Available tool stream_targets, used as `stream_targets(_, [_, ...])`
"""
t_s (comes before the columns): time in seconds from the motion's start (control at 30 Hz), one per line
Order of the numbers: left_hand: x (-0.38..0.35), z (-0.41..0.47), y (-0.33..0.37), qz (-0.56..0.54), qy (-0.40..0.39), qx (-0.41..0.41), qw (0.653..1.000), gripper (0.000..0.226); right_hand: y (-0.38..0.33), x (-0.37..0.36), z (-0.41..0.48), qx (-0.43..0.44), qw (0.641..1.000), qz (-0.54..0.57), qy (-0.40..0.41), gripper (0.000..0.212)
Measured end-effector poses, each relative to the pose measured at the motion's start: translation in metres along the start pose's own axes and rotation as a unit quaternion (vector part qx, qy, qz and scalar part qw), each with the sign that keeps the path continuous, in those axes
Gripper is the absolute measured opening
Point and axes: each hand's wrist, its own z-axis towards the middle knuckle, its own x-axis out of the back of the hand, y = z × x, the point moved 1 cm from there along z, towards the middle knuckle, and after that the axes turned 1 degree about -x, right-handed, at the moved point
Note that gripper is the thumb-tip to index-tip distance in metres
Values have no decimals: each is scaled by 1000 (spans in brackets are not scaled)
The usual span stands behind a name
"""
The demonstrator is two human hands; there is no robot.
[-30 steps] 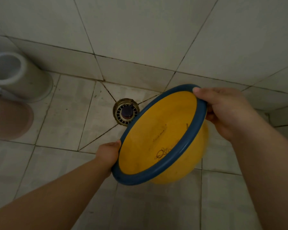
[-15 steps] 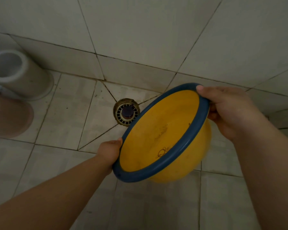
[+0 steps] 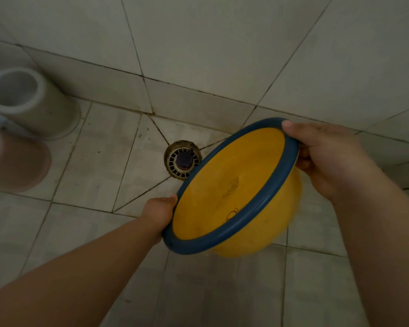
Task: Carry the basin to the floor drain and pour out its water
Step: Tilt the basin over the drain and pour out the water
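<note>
I grip basin [image 3: 232,194] rim w/ both hands, left [image 3: 159,212] & right [image 3: 326,156]; tilted at drain [image 3: 183,159]. Looks empty; keep lip aimed at drain.

Dim, flat, even light; source not visible. No hard shadows, no glare. Wide-angle bend in tile [image 3: 104,161] lines toward edges. Basin [image 3: 234,197] underside slightly smeared; corners darker, soft.

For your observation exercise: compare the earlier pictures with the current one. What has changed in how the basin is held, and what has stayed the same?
Very little changed. The yellow basin stays tipped steeply toward the floor drain, with only a slight shift of the view. The left hand and right hand keep their grip on its blue rim. No water is visible inside it.
</note>
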Motion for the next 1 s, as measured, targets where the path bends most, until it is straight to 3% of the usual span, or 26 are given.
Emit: stream_targets(1.0, [0, 11, -1, 12, 0, 18, 1000, 38, -10, -15, 4, 4, 1000, 4, 3, 17])
